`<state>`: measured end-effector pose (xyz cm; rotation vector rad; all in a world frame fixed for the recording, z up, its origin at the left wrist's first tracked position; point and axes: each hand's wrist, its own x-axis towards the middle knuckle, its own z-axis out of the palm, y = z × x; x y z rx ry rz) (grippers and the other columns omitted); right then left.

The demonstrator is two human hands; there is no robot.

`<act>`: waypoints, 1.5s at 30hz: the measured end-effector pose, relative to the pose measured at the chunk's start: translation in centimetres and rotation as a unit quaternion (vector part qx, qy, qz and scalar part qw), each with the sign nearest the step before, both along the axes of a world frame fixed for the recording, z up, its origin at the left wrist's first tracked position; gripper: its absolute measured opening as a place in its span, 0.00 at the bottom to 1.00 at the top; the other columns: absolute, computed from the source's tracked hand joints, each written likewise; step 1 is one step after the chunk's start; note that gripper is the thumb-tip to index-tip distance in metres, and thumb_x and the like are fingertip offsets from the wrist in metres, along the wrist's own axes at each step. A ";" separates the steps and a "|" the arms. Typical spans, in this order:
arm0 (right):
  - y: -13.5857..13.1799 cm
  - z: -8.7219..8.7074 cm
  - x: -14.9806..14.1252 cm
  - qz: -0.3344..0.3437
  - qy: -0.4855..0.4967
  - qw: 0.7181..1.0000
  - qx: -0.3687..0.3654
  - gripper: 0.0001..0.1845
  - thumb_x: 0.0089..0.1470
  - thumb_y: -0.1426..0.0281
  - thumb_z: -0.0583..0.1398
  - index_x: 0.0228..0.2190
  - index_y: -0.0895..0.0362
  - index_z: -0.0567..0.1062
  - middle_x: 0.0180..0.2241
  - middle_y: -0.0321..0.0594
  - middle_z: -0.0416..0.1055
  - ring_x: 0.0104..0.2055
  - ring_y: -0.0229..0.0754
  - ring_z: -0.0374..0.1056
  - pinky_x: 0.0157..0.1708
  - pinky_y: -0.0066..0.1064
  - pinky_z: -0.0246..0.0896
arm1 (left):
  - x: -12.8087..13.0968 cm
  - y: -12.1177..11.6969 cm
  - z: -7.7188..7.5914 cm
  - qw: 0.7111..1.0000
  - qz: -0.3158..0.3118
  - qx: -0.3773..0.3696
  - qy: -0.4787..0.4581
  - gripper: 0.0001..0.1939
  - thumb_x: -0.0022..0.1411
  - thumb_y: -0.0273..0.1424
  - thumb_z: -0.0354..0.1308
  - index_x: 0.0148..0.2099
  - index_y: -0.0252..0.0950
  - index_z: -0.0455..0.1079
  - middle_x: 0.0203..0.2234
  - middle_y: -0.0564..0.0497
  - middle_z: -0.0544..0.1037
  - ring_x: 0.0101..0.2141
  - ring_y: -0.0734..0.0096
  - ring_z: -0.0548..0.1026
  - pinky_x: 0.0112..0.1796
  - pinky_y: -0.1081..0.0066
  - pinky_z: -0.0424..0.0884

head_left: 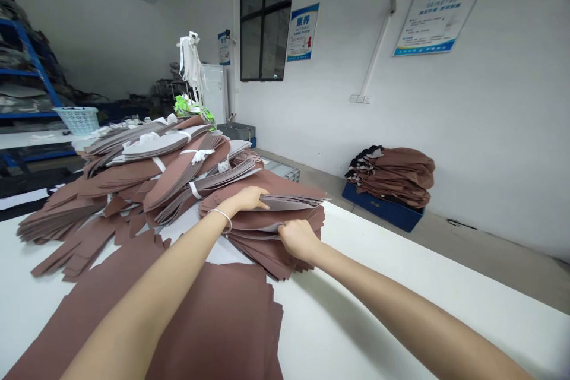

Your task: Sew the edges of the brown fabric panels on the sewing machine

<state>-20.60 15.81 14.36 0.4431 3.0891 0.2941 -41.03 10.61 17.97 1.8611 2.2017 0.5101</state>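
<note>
Both of my hands are at a thick stack of brown cut fabric panels [267, 246] with grey undersides. My left hand [250, 198], with a bangle at its wrist, grips an upper bunch of panels at the stack's edge. My right hand [299, 240] is closed in a fist on the edge of panels lower down, to the right of the left hand. Between the hands the layers part and a grey underside shows. Nearer to me a flat pile of larger brown fabric panels [218, 320] lies on the white table [338, 314], partly hidden by my left forearm.
Bundles of brown and grey pieces tied with white strips [178, 172] are heaped at the left. Behind them stand white straps [191, 65] and a light blue basket [79, 121]. Beyond the table, folded brown fabric [394, 175] rests on a blue bin [383, 208] on the floor.
</note>
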 end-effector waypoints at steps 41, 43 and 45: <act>1.1 -2.5 0.0 0.120 0.042 0.992 0.022 0.19 0.63 0.59 0.52 0.38 0.59 0.76 0.38 0.49 0.75 0.41 0.45 0.72 0.38 0.31 0.64 | 0.5 -1.5 0.3 0.998 0.018 -0.011 -0.060 0.19 0.49 0.37 0.64 0.44 0.37 0.75 0.38 0.49 0.80 0.38 0.60 0.75 0.39 0.69 0.68; 2.0 -1.3 -0.4 0.103 0.034 0.994 0.009 0.21 0.65 0.59 0.49 0.33 0.57 0.76 0.32 0.44 0.76 0.35 0.42 0.73 0.34 0.28 0.63 | 0.4 -1.5 0.3 0.997 0.019 -0.015 -0.067 0.19 0.48 0.38 0.64 0.43 0.37 0.75 0.36 0.49 0.80 0.36 0.60 0.75 0.37 0.69 0.68; 2.4 -0.8 -0.6 0.081 0.035 0.996 0.007 0.21 0.65 0.62 0.48 0.32 0.58 0.76 0.31 0.45 0.75 0.35 0.42 0.72 0.34 0.28 0.62 | 0.3 -1.4 0.3 0.997 0.021 -0.014 -0.070 0.20 0.47 0.38 0.64 0.43 0.37 0.75 0.37 0.50 0.80 0.37 0.60 0.75 0.38 0.69 0.68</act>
